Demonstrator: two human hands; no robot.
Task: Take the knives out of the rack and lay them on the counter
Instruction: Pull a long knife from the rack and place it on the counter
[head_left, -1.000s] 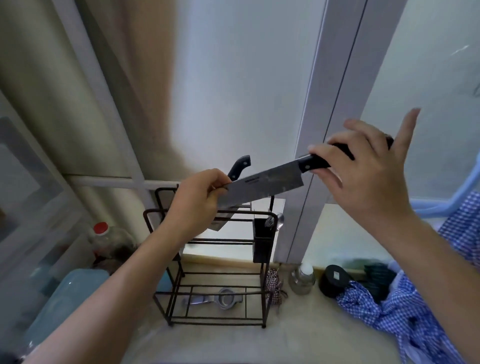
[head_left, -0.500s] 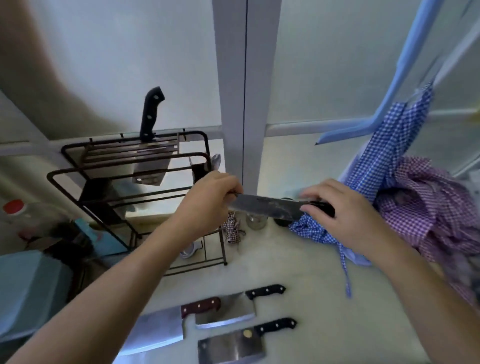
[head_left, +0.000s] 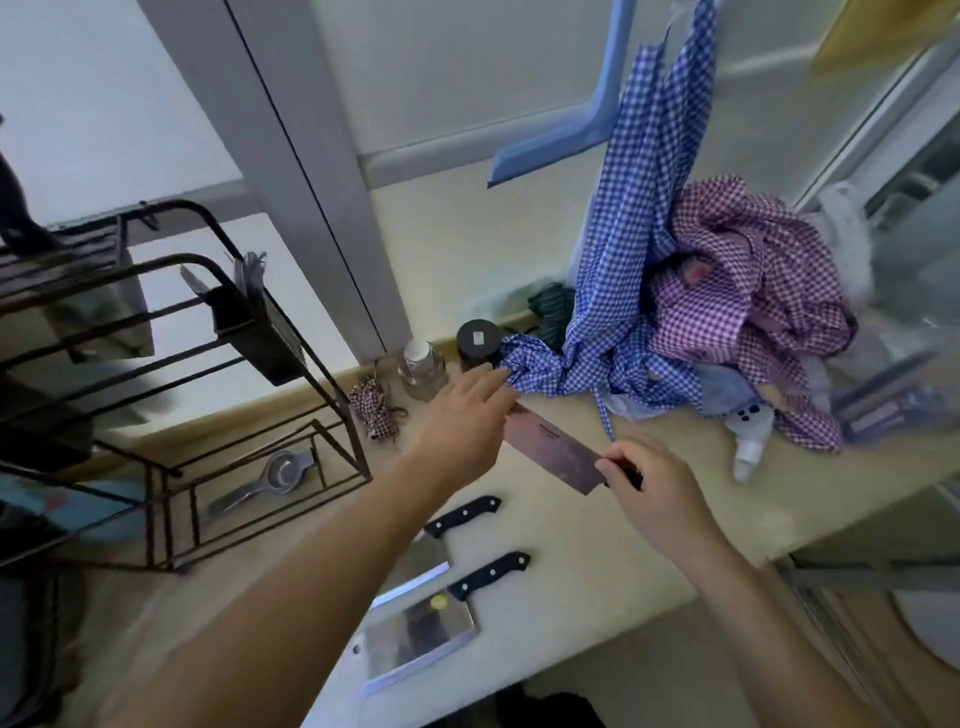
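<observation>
A black-handled cleaver (head_left: 556, 451) lies flat just over the pale counter (head_left: 597, 566), in front of the blue checked cloth. My right hand (head_left: 655, 496) grips its handle, and my left hand (head_left: 461, 415) holds the far end of the blade. I cannot tell whether it touches the counter. Two more knives lie nearer me: a black-handled knife (head_left: 460, 515) partly under my left arm, and a wide cleaver (head_left: 421, 635). The black wire rack (head_left: 208, 364) stands at the left, with one knife (head_left: 98, 312) still hanging in its top slots.
Blue (head_left: 623, 291) and purple (head_left: 753, 312) checked cloths are piled at the back right. A glass jar (head_left: 422, 366), a dark-lidded jar (head_left: 478, 338) and a small checked bundle (head_left: 376, 408) stand by the window post. A metal squeezer (head_left: 270, 478) lies in the rack's base. The counter's edge runs at lower right.
Both hands have carried the cleaver down and to the right, from beside the rack to low over the counter. The view has tilted down towards the counter.
</observation>
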